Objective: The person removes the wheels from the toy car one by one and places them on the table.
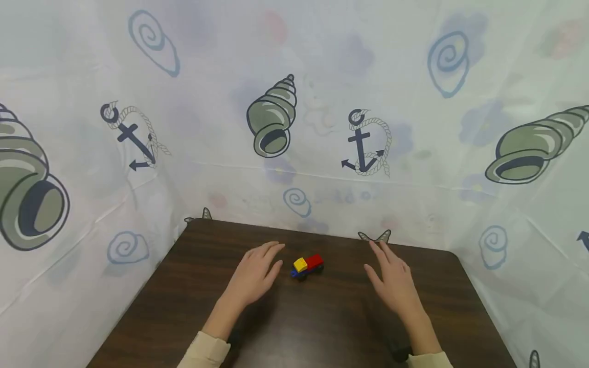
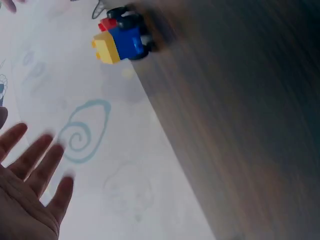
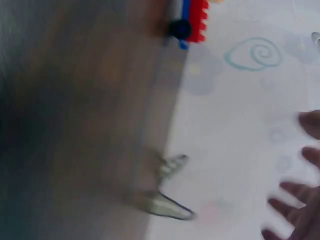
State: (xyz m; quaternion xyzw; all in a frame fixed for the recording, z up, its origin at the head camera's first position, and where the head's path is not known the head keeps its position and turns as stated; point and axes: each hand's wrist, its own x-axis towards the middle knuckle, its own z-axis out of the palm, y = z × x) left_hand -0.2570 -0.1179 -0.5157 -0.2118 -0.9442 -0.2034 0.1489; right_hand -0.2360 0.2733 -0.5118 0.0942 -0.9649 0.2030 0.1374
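A small toy truck [image 1: 307, 266] of building blocks stands on its black wheels on the dark wooden table, with a yellow cab, a red bed and a blue base. Just left of it is my left hand [image 1: 252, 273], fingers extended and apart from the truck. My right hand [image 1: 394, 281] is held farther off to the truck's right, its fingers spread and holding nothing. In the left wrist view the truck [image 2: 120, 40] shows its yellow and blue front end. The right wrist view catches only part of the red and blue truck [image 3: 192, 22] at the top.
The dark brown table [image 1: 317, 327] has rounded far corners. Behind it and along both sides hangs a white cloth [image 1: 221, 179] printed with shells, anchors and starfish.
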